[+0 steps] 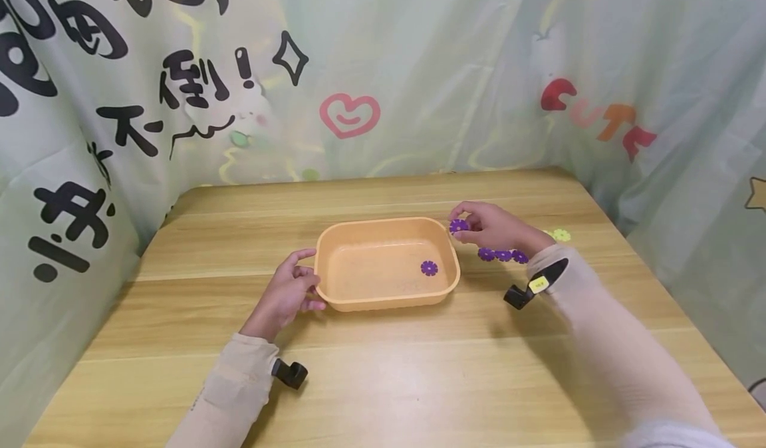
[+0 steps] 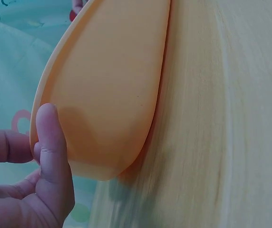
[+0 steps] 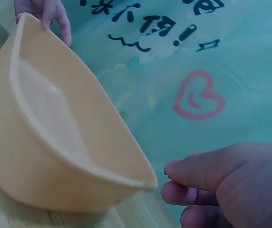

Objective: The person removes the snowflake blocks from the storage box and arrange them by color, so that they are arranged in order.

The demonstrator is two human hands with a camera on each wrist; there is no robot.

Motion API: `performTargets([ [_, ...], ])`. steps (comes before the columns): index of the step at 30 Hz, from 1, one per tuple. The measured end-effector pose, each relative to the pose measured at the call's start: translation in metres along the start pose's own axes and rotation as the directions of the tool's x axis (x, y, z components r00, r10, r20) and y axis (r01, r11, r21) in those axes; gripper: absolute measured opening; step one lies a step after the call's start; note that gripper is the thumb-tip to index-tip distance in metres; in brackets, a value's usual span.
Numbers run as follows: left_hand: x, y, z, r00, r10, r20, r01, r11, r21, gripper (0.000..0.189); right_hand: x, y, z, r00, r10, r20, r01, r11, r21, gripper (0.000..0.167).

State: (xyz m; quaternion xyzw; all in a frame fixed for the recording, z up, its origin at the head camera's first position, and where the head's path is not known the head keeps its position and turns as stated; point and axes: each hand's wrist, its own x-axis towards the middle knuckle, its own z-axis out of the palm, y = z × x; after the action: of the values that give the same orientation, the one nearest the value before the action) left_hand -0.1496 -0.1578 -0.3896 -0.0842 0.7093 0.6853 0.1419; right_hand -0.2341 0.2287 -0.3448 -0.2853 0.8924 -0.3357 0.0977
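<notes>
An orange plastic basin stands on the wooden table, with one purple notched flower-shaped disc lying inside towards its right end. At the basin's left end my left hand pinches the rim; in the left wrist view the thumb lies over the inner side and the fingers are outside. Just beyond the basin's right rim, my right hand holds another purple disc between thumb and fingers. That disc is mostly hidden in the right wrist view. Below the right hand, several purple discs lie in a row.
Yellow-green notched discs lie behind the right wrist, partly hidden by it. A printed curtain hangs along the table's back and sides. Each wrist wears a black camera mount, such as the right one. The wooden tabletop extends in front.
</notes>
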Motion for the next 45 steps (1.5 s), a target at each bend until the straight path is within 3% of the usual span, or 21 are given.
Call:
performTargets([
  [7, -0.001, 0.002, 0.0, 1.0, 0.004, 0.01, -0.004, 1.0, 0.003, 0.06, -0.018, 0.017, -0.007, 0.995, 0.104, -0.009, -0.103, 0.992, 0.068, 0.029],
  [19, -0.001, 0.004, -0.001, 1.0, 0.013, 0.022, -0.013, 1.0, 0.004, 0.061, -0.048, 0.043, -0.016, 0.988, 0.142, -0.06, -0.134, 0.984, 0.117, 0.035],
  [33, -0.002, 0.0, -0.001, 1.0, 0.013, 0.021, -0.013, 1.0, -0.001, 0.06, -0.082, 0.077, -0.02, 0.955, 0.273, -0.113, -0.251, 0.952, 0.174, 0.042],
  [45, -0.002, 0.0, -0.001, 1.0, 0.015, 0.022, -0.015, 1.0, -0.006, 0.06, -0.107, 0.1, -0.024, 0.932, 0.323, -0.163, -0.298, 0.94, 0.165, 0.042],
])
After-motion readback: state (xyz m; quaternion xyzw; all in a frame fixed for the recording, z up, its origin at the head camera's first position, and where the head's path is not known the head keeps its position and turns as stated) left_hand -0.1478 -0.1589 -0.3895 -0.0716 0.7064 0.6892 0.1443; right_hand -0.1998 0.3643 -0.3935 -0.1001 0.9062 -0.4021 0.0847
